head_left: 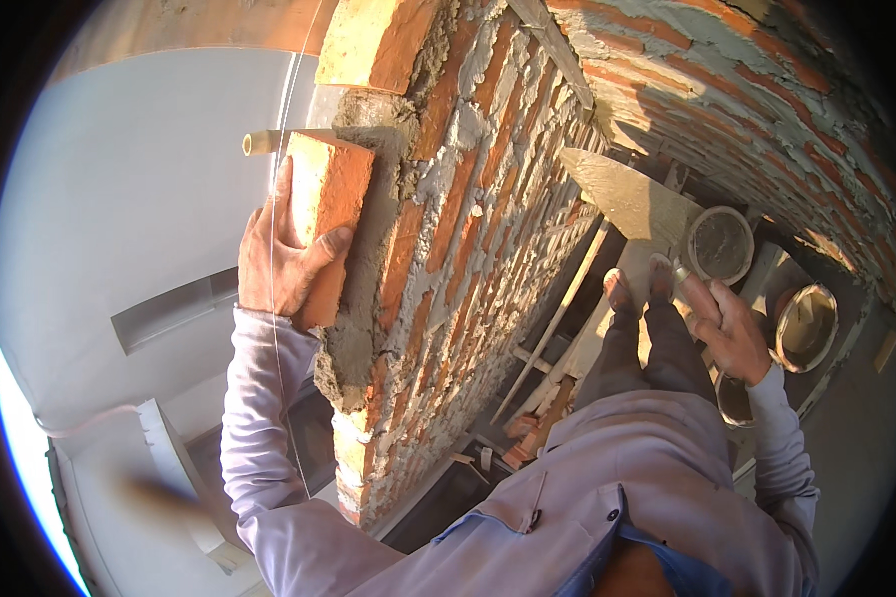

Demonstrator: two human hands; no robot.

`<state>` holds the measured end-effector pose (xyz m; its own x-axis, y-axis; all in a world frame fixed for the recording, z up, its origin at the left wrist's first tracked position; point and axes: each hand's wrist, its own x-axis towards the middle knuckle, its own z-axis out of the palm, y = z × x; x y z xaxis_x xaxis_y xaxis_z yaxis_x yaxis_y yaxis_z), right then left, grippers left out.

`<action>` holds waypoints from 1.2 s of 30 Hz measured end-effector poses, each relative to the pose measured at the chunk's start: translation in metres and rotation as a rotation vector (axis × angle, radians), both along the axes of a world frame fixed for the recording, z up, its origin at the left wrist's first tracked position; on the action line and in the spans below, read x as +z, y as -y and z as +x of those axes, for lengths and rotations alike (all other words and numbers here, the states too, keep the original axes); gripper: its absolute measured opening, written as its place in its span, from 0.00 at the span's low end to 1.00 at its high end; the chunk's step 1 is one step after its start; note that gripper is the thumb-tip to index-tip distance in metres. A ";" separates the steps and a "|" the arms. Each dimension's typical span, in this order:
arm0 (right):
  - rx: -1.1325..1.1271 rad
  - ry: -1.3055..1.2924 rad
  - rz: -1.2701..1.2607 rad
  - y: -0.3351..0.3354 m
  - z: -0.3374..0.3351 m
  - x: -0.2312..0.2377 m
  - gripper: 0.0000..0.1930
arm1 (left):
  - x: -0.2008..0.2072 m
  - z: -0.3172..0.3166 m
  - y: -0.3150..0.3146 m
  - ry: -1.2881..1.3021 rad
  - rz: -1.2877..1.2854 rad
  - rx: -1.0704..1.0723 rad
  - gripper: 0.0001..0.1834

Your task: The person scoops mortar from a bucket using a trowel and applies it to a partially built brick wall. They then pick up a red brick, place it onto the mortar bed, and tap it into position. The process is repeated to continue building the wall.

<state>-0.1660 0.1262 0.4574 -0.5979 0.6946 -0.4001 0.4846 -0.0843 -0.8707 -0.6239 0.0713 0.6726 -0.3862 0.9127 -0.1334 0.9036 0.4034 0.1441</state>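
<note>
A red brick (pixel 327 214) is gripped by the left hand (pixel 281 261) in the upper left of the frame and pressed against the mortared end of a brick wall (pixel 448 239). A mortar-coated trowel (pixel 632 199) is held by the right hand (pixel 732 333) right of centre, above two mortar buckets (pixel 722 244).

Rough red brick wall (pixel 488 229) with squeezed grey mortar, warm sunlight, mortar buckets (pixel 720 245) below, pale building (pixel 119 199) beyond

Building site: raw brick wall (pixel 468 229)
</note>
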 end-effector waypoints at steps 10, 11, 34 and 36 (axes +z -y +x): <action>-0.020 0.018 -0.047 0.013 0.013 0.003 0.16 | 0.002 -0.008 -0.004 0.153 0.058 -0.009 0.61; -0.030 0.010 -0.018 0.013 0.010 0.007 0.16 | 0.002 -0.001 -0.006 0.155 0.100 -0.006 0.61; 0.012 -0.070 0.090 0.019 0.002 0.043 0.18 | 0.003 0.004 -0.015 -0.084 -0.020 -0.032 0.56; 0.021 -0.064 0.079 0.019 0.005 0.043 0.19 | -0.002 -0.002 -0.012 -0.100 -0.005 -0.022 0.56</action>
